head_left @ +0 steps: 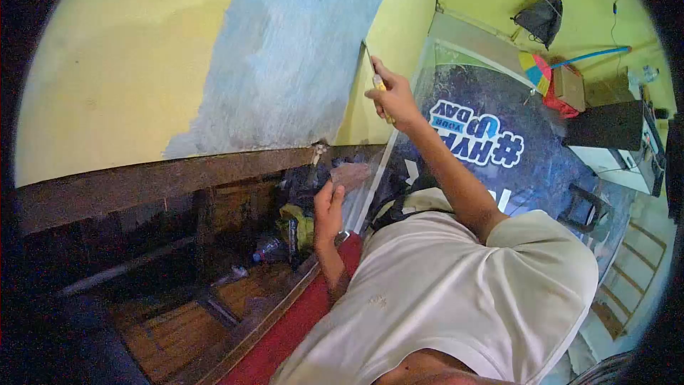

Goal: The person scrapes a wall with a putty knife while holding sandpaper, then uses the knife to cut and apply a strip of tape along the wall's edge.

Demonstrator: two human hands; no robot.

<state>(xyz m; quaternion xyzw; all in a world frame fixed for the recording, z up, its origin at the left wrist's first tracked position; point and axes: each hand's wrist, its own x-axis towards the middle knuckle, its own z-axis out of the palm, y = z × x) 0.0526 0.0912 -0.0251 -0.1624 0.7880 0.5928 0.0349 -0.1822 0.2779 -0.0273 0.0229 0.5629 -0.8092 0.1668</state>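
My right hand point(394, 96) is closed around the yellow handle of a thin-bladed tool point(378, 84). The blade's tip touches the wall at the edge between a grey-blue patch point(285, 50) and the yellow paint point(377, 36). Lower down, my left hand point(328, 210) grips a reddish-brown flat piece point(350, 175) between thumb and fingers, away from the wall surface. What the piece is made of cannot be told.
A dark beam point(128, 189) runs along the wall's lower edge, above a dark recess holding bags and a bottle point(268, 249). A printed banner point(467, 128) lies right. Beyond it stand a black-and-white cabinet point(613, 135) and cardboard box point(568, 88); a dark bag point(543, 18) hangs above.
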